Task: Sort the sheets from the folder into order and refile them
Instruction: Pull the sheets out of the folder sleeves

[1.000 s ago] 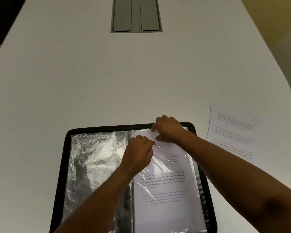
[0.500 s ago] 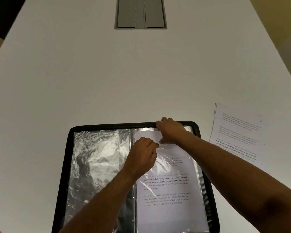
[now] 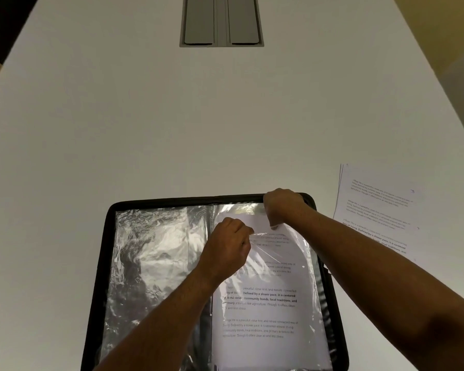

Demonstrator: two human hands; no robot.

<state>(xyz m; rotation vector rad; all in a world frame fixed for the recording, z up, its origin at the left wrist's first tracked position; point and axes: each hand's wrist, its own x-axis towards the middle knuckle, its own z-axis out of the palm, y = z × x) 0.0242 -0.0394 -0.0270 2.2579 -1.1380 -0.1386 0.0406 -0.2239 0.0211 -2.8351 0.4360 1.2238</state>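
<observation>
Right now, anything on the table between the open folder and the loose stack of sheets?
Head view: nothing on it. A bare strip of white table separates the folder from the loose stack; only the right forearm crosses above that gap.

The light is dim and warm, leaving the white worktop [image 3: 145,135] greyish and darker toward the corners. Bright glare streaks the crinkled plastic sleeves [image 3: 156,253] of the folder [image 3: 105,263]. Wide-angle distortion curves the worktop's edges. Print on the near sheet [image 3: 265,311] reads sharply; the sheets at the right [image 3: 381,207] look soft.
</observation>
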